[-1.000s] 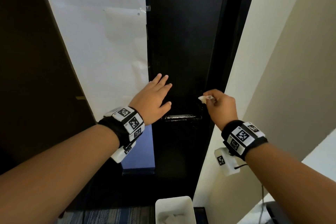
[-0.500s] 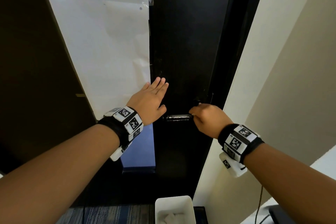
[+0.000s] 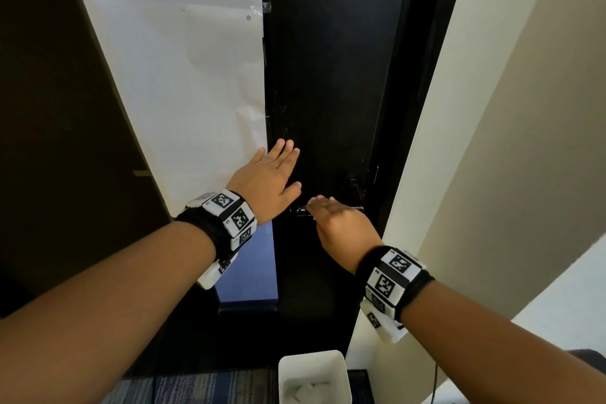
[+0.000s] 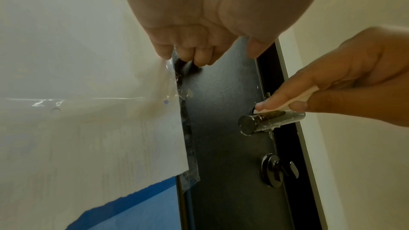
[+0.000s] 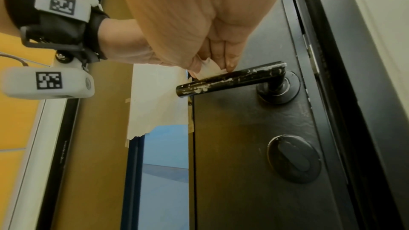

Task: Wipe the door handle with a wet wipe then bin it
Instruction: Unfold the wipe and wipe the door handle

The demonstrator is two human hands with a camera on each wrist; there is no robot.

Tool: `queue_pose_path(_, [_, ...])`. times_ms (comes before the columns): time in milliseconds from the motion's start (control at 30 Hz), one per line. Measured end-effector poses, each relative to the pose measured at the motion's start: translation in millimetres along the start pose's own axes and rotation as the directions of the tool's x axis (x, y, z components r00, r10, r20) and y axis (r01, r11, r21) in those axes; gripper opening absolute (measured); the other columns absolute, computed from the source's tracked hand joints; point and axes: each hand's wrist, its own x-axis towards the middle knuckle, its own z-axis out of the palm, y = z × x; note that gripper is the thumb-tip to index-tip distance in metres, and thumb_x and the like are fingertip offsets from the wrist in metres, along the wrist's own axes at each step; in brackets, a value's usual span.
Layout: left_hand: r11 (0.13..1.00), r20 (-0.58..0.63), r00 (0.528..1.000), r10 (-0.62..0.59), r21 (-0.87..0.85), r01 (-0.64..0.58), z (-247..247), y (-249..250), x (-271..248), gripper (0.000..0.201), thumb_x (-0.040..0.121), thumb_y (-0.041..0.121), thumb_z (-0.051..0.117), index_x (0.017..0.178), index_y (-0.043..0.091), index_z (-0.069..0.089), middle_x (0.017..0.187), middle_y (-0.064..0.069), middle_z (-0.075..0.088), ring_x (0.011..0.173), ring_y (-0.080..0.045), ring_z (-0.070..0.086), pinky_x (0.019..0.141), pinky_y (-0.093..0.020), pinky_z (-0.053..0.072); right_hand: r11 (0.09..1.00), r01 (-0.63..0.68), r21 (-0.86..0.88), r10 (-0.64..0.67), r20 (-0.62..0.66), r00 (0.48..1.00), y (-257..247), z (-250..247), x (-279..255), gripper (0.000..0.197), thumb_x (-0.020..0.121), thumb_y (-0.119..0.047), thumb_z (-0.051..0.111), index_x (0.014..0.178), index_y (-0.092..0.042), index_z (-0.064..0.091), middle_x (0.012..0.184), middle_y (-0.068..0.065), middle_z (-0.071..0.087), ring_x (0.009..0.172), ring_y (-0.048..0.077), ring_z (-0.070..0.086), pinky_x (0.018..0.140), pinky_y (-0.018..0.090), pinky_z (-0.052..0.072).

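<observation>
Where right hand held wet wipe above door handle a second ago, fingers now pinch it onto bar's free end. Left hand: flat, fingers together, on door above handle. Bin below handle. Wiping underway.

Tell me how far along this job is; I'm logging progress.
Done: wet wipe fetched. In hand: right hand presses it onto the door handle, which shows white residue; left hand lies flat on the door. Left: finish wiping, drop it in the white bin.
</observation>
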Motion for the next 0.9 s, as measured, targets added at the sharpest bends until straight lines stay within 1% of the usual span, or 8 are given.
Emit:
queue_pose_path(167, [1.0, -0.005, 1.0, 0.005, 0.021, -0.005, 1, -2, -2, 0.061, 0.098, 0.041, 0.018, 0.15, 0.012, 0.002, 0.16, -0.006, 0.001, 0.147, -0.016, -0.005, 0.12, -0.041, 0.003, 0.996, 0.067, 0.058, -0.068, 0.027, 0.997, -5, -7, -1, 0.037, 0.083, -0.001, 0.063, 0.12, 0.004, 0.06, 0.117, 0.022, 0.067, 0.109, 0.03, 0.065, 0.102, 0.033, 0.041])
queue_pose_path(300, [1.0, -0.017, 1.0, 0.009, 0.012, -0.008, 4, -4, -3, 0.061, 0.097, 0.042, 0.016, 0.15, 0.014, 0.003, 0.16, -0.005, 0.001, 0.147, -0.015, -0.006, 0.12, -0.042, 0.002, 0.99, 0.116, 0.079, -0.122, 0.069, 0.99, -2, -28, -14, 0.034, 0.09, -0.006, 0.053, 0.123, -0.004, 0.06, 0.116, 0.015, 0.069, 0.106, 0.026, 0.066, 0.096, 0.033, 0.051])
queue_pose_path(400, [1.0, -0.012, 1.0, 0.011, -0.003, -0.011, 3, -4, -2, 0.061, 0.098, 0.042, 0.016, 0.15, 0.014, 0.003, 0.16, -0.004, 0.001, 0.147, -0.015, -0.006, 0.12, -0.041, 0.001, 0.987, -0.028, 0.156, 0.025, 0.019, 1.0, 7, -39, -26, 0.034, 0.091, -0.008, 0.051, 0.123, -0.012, 0.062, 0.112, 0.009, 0.071, 0.097, 0.018, 0.069, 0.088, 0.023, 0.052])
queue_pose_path(467, [1.0, -0.004, 1.0, 0.012, -0.009, -0.012, 2, -5, -2, 0.061, 0.098, 0.042, 0.017, 0.15, 0.013, 0.003, 0.16, -0.004, 0.001, 0.147, -0.015, -0.006, 0.12, -0.041, 0.0, 0.952, -0.187, 0.244, 0.206, -0.056, 0.977, 12, -44, -32, 0.034, 0.089, -0.005, 0.053, 0.119, -0.015, 0.066, 0.102, 0.006, 0.073, 0.073, -0.001, 0.066, 0.074, 0.006, 0.045])
queue_pose_path(600, [1.0, 0.014, 1.0, 0.011, -0.008, -0.011, 0, -5, -2, 0.061, 0.098, 0.043, 0.015, 0.15, 0.014, 0.002, 0.16, -0.004, 0.0, 0.147, -0.014, -0.006, 0.12, -0.041, 0.0, 0.704, -0.525, 0.477, 0.659, -0.165, 0.734, 22, -48, -36, 0.029, 0.092, -0.005, 0.049, 0.113, -0.012, 0.069, 0.072, 0.005, 0.069, 0.045, 0.003, 0.053, 0.047, 0.006, 0.041])
queue_pose_path(667, [1.0, 0.019, 1.0, 0.009, -0.009, -0.009, -1, -6, -2, 0.061, 0.098, 0.044, 0.014, 0.15, 0.014, 0.001, 0.16, -0.004, 0.001, 0.147, -0.014, -0.005, 0.12, -0.041, 0.0, 0.568, -0.645, 0.512, 0.799, -0.153, 0.582, 28, -46, -35, 0.03, 0.092, -0.007, 0.046, 0.112, -0.01, 0.068, 0.076, 0.009, 0.07, 0.054, 0.011, 0.057, 0.053, 0.008, 0.043])
queue_pose_path(767, [1.0, 0.026, 1.0, 0.009, -0.011, -0.008, -3, -5, -1, 0.061, 0.098, 0.043, 0.014, 0.15, 0.014, 0.001, 0.16, -0.004, 0.002, 0.147, -0.014, -0.004, 0.12, -0.04, 0.0, 0.368, -0.734, 0.57, 0.908, -0.048, 0.417, 34, -33, -30, 0.032, 0.091, -0.009, 0.043, 0.11, -0.008, 0.069, 0.097, 0.017, 0.072, 0.08, 0.029, 0.067, 0.078, 0.034, 0.056])
queue_pose_path(900, [1.0, 0.036, 0.999, 0.006, -0.015, -0.005, -6, -6, -2, 0.061, 0.099, 0.043, 0.014, 0.15, 0.014, 0.001, 0.16, -0.004, 0.002, 0.147, -0.014, -0.003, 0.12, -0.039, 0.0, 0.185, -0.754, 0.63, 0.954, 0.07, 0.293, 23, -16, -17, 0.031, 0.09, -0.009, 0.045, 0.106, -0.007, 0.071, 0.1, 0.02, 0.072, 0.09, 0.037, 0.068, 0.086, 0.047, 0.056])
